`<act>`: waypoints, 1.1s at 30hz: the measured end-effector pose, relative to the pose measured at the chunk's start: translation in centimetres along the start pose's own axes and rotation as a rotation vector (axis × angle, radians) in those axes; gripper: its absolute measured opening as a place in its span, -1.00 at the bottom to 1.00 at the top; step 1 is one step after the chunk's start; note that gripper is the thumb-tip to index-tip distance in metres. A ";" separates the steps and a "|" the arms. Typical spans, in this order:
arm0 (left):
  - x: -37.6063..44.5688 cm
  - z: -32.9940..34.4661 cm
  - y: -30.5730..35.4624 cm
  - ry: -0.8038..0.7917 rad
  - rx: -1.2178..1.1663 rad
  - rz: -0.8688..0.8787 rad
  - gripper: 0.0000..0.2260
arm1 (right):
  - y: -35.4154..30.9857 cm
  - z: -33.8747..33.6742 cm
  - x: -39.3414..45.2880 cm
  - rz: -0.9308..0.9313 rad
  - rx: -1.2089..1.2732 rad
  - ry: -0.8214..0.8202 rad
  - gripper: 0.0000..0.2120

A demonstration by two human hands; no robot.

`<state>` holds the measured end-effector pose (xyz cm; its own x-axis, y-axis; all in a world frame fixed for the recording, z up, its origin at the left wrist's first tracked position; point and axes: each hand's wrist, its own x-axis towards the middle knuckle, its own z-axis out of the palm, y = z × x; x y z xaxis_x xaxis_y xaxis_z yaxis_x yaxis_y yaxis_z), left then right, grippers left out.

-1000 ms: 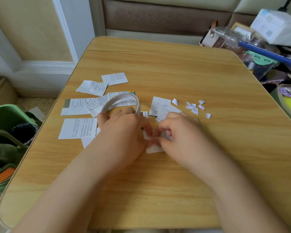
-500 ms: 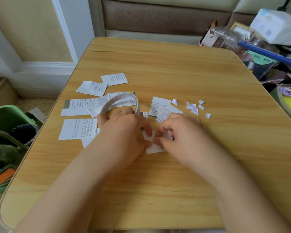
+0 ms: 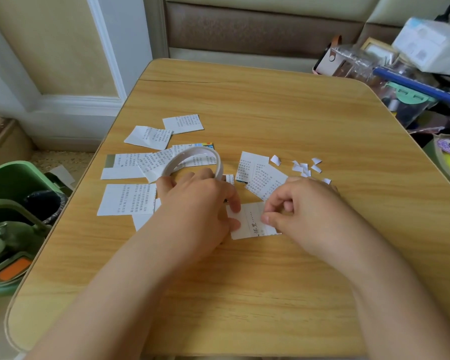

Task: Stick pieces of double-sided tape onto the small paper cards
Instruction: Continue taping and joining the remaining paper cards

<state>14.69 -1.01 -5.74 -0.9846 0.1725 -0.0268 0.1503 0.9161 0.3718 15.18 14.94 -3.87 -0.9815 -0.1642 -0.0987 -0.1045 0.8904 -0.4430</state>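
A small white card (image 3: pixel 246 224) with handwriting lies on the wooden table (image 3: pixel 270 113) in front of me. My left hand (image 3: pixel 198 211) grips the white roll of double-sided tape (image 3: pixel 192 158), and its thumb and forefinger tips press the card's left edge. At the card's right part, where a pale strip of tape lies, my right hand (image 3: pixel 299 211) has its fingers curled and its thumb and forefinger pinched together. What sits between those fingertips is mostly hidden.
Several printed paper cards (image 3: pixel 127 198) lie spread to the left and behind my hands, with two more (image 3: pixel 260 175) just beyond the right hand. Small white scraps (image 3: pixel 304 168) lie scattered behind it. A green bin (image 3: pixel 13 183) stands left of the table and clutter (image 3: pixel 413 81) at the right.
My hands have drawn slightly apart, the right one shifting rightward, so the handwritten card between them now shows. The tape roll stays in my left hand.
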 end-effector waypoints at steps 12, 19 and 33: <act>-0.1 -0.2 0.0 -0.014 -0.010 0.010 -0.84 | 0.8 -0.3 -0.3 0.004 0.032 -0.010 -0.82; -0.2 -0.1 -0.4 0.012 -0.048 0.033 -0.82 | 1.4 0.2 -0.8 -0.078 0.180 0.061 -0.82; -1.4 -1.8 -0.3 0.287 -0.745 0.151 -0.61 | -1.5 2.8 -0.5 -0.330 0.057 0.016 -0.85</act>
<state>15.85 -2.16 -4.11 -0.9581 0.0824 0.2742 0.2841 0.3911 0.8754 16.26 12.50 -5.65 -0.8986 -0.4329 0.0719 -0.4083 0.7649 -0.4982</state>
